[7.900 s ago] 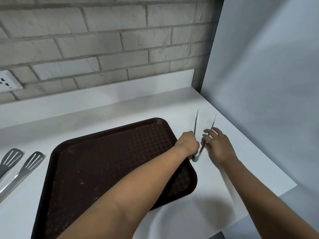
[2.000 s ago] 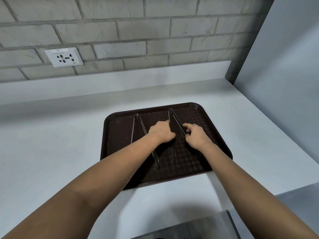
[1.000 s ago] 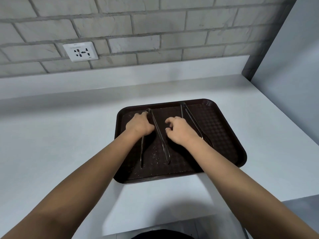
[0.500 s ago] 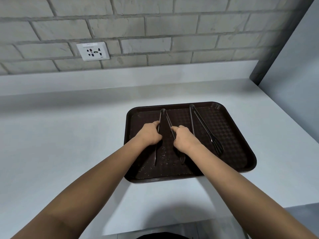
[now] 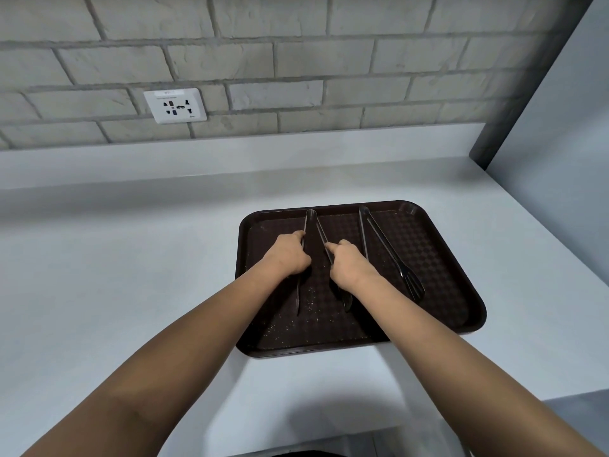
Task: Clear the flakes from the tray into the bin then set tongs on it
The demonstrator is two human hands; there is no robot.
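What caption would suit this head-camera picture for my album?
Both hands, left hand and right hand, grip one pair of tongs on a brown tray; a second pair lies alongside.

White countertop against a grey brick wall, white power socket set in the bricks at left, plain grey panel rising at right.

Bare tabletop left of tray, side panel close at right, two tongs filling tray's middle
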